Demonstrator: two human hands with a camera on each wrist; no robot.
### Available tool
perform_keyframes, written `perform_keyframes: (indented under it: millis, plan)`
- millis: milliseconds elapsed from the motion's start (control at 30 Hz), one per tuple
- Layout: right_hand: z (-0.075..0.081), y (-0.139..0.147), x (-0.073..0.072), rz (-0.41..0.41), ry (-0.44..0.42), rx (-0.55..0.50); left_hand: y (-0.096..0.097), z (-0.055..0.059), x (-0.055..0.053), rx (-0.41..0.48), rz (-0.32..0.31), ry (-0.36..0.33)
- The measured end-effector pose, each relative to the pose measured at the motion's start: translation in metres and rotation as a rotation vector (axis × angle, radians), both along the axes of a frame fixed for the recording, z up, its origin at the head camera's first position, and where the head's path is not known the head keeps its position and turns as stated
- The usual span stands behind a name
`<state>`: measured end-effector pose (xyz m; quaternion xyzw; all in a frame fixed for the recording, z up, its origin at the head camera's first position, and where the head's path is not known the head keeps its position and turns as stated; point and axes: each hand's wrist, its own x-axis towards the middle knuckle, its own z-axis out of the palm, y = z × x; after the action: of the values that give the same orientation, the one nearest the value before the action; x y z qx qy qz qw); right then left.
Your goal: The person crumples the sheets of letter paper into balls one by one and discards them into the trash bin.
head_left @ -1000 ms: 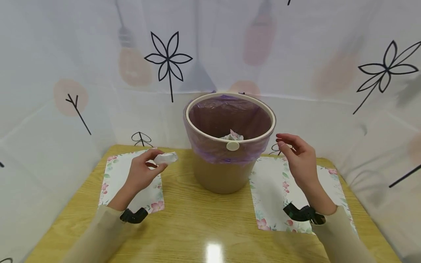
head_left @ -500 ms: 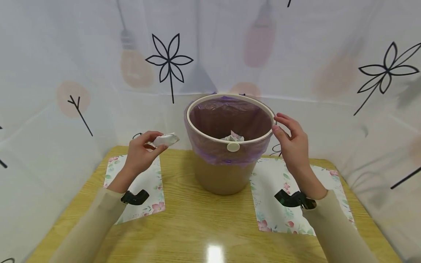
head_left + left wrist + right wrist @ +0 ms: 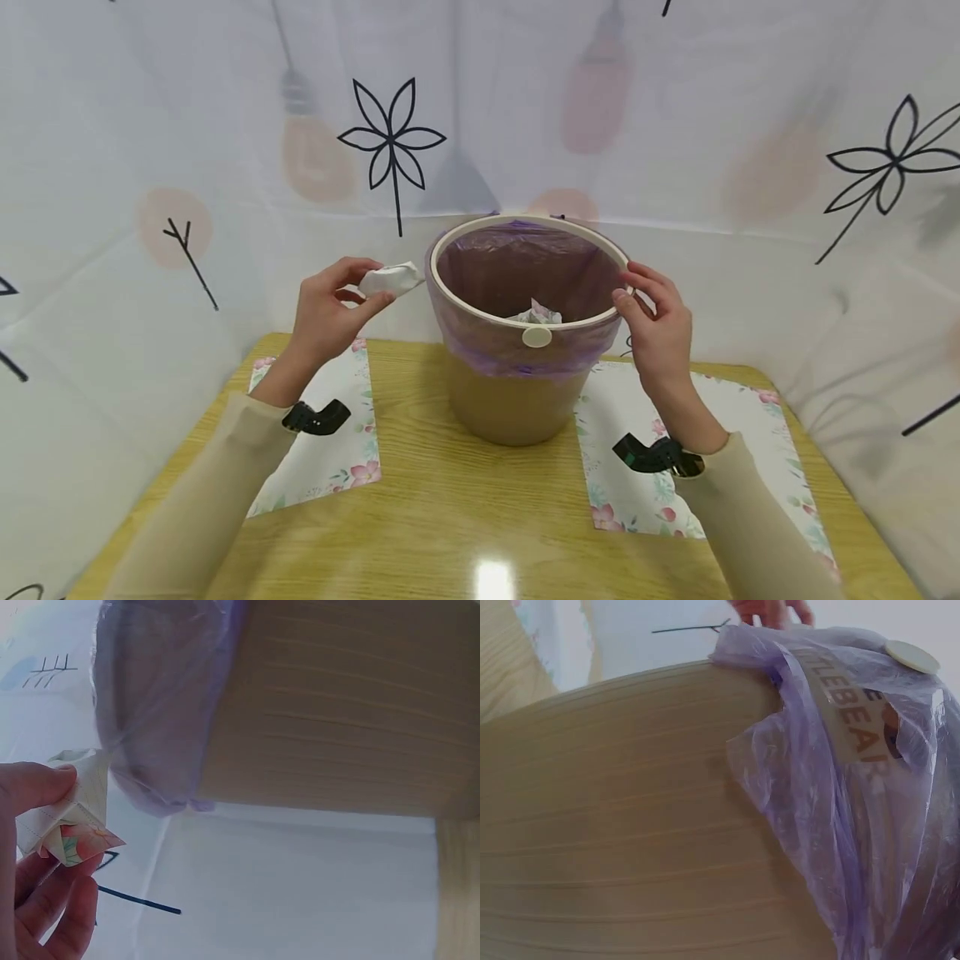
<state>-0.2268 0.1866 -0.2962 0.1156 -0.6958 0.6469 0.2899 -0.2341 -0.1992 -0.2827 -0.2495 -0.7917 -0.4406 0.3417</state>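
My left hand [image 3: 330, 304] pinches a crumpled piece of paper [image 3: 392, 279] just left of the trash can's rim. In the left wrist view the folded paper [image 3: 82, 799] shows a floral patch, held between thumb and fingers. The brown trash can [image 3: 510, 404] stands upright, lined with a thin purple bag [image 3: 517, 354] under a cream rim ring [image 3: 480, 312]. At the rim's right side, the thumb and fingers of my right hand [image 3: 663, 337] hold the edge. More crumpled floral paper [image 3: 537, 314] shows inside the can. The right wrist view has the can's ribbed side [image 3: 630, 810].
A flower-bordered sheet [image 3: 341, 442] lies on the wooden table [image 3: 450, 508] at the left. More such sheets [image 3: 622, 442] lie at the right, partly under my right forearm. Patterned white cloth [image 3: 510, 108] hangs behind and on both sides.
My left hand has risen and moved right, bringing the crumpled paper close to the can's rim. My right hand has moved up and left onto the rim. The can stays put.
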Motion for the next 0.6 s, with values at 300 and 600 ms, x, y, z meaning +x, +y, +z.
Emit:
perform_keyframes:
  millis: [300, 600]
  plan:
    - [-0.005, -0.001, -0.002, 0.001, 0.046, -0.028, 0.006, 0.032, -0.007, -0.019, -0.008, 0.003]
    - [-0.007, -0.002, -0.003, 0.006, 0.064, -0.038, 0.012, 0.066, -0.030, -0.200, -0.136, -0.139]
